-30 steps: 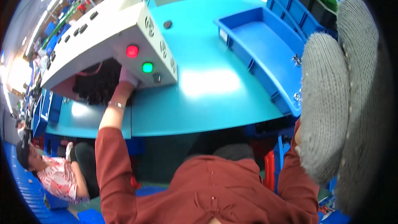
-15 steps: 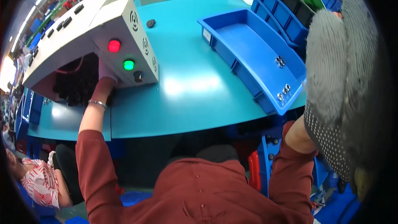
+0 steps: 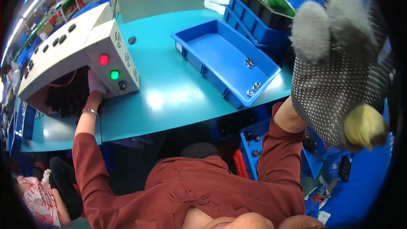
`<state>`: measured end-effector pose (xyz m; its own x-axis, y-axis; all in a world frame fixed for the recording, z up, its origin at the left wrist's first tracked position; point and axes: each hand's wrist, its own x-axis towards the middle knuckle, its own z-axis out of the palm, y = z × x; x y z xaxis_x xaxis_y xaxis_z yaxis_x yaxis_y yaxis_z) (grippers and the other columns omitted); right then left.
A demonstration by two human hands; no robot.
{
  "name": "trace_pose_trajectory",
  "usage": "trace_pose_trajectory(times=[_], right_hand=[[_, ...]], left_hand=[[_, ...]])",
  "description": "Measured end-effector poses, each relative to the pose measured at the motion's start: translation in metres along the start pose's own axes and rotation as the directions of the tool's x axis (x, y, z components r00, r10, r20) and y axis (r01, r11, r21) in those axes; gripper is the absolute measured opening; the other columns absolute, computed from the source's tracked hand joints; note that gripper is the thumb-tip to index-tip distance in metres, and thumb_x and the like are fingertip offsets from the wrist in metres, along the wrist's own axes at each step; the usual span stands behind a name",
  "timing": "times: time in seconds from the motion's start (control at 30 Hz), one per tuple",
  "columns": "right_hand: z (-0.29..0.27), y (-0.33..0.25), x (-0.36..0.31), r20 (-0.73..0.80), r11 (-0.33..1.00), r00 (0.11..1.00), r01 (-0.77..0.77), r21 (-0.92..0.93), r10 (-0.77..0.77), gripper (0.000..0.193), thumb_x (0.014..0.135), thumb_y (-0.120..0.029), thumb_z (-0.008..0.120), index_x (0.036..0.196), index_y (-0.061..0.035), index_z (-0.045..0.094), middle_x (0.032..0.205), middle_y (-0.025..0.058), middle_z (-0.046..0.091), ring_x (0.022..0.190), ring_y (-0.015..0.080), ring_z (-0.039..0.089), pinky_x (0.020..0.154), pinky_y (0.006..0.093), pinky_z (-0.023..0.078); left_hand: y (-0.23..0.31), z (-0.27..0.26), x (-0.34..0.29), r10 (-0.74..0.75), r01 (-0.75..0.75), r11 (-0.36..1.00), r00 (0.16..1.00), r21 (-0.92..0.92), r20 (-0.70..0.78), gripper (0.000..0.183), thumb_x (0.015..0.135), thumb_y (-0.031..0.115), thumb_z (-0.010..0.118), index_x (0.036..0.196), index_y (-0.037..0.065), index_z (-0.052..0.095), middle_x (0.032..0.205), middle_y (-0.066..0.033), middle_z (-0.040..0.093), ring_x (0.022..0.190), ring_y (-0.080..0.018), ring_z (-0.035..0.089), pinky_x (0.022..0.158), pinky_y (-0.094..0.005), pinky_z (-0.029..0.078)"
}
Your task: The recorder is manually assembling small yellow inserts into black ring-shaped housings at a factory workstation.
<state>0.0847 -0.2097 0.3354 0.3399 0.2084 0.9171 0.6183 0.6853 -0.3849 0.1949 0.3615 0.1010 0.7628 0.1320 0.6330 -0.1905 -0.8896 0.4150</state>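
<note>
My left hand (image 3: 95, 85), in a pale glove with a bracelet at the wrist, reaches into the dark opening under a beige control box (image 3: 72, 55), beside a black bundle of wires (image 3: 68, 97). Its fingers are hidden inside. The box front has a lit red light (image 3: 104, 59) and a lit green light (image 3: 114, 75). My right hand (image 3: 339, 72), in a grey dotted knit glove with a yellow tip at the thumb, is raised close to the camera. Its fingers are held together, and I see nothing in it.
A long blue tray (image 3: 212, 46) on the teal table (image 3: 169, 93) holds a few small metal parts (image 3: 249, 62). Stacked blue bins (image 3: 263, 17) stand at the back right. More blue bins (image 3: 254, 144) sit under the table edge. Another person (image 3: 38, 195) sits at the lower left.
My right hand has lifted and turned, so its dotted palm and yellow thumb tip now show. My left hand stays in the box opening. The view has shifted a little.
</note>
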Motion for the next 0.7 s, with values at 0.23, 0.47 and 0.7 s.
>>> trace_pose_trajectory(times=[0.23,0.47,0.7], right_hand=[[-0.019,0.049,0.014,-0.036,0.661,0.972,-0.186,-0.727,0.234,0.038,0.092,0.003,0.054,0.129,0.0020,0.061,0.115,0.0128,0.067,0.099,0.0163,0.067,0.087,0.0282,0.056],[-0.213,0.123,-0.103,-0.511,-0.289,0.486,-0.460,-0.840,0.709,0.042,0.088,-0.012,0.060,0.128,-0.0010,0.060,0.115,0.0251,0.066,0.109,0.0384,0.065,0.094,0.0422,0.050],[-0.267,0.171,-0.138,-0.595,-0.553,0.284,-0.217,-0.804,0.752,0.042,0.091,-0.012,0.055,0.133,-0.0094,0.057,0.137,0.0261,0.050,0.122,0.0459,0.056,0.105,0.0508,0.046]], left_hand=[[-0.002,-0.028,-0.018,-0.120,0.106,0.938,0.993,0.331,0.021,0.026,0.088,0.021,0.064,0.106,0.003,0.064,0.102,-0.0205,0.067,0.102,-0.0405,0.064,0.083,-0.0468,0.053],[0.011,-0.041,-0.027,-0.230,0.228,0.966,0.973,0.122,-0.002,0.029,0.085,0.020,0.072,0.106,0.002,0.062,0.098,-0.0186,0.068,0.097,-0.0370,0.067,0.081,-0.0432,0.053],[0.081,-0.065,-0.079,-0.466,0.551,0.754,0.833,-0.357,0.299,0.018,0.086,0.013,0.075,0.090,-0.003,0.066,0.071,-0.0059,0.067,0.056,-0.0085,0.059,0.053,-0.0257,0.047]])
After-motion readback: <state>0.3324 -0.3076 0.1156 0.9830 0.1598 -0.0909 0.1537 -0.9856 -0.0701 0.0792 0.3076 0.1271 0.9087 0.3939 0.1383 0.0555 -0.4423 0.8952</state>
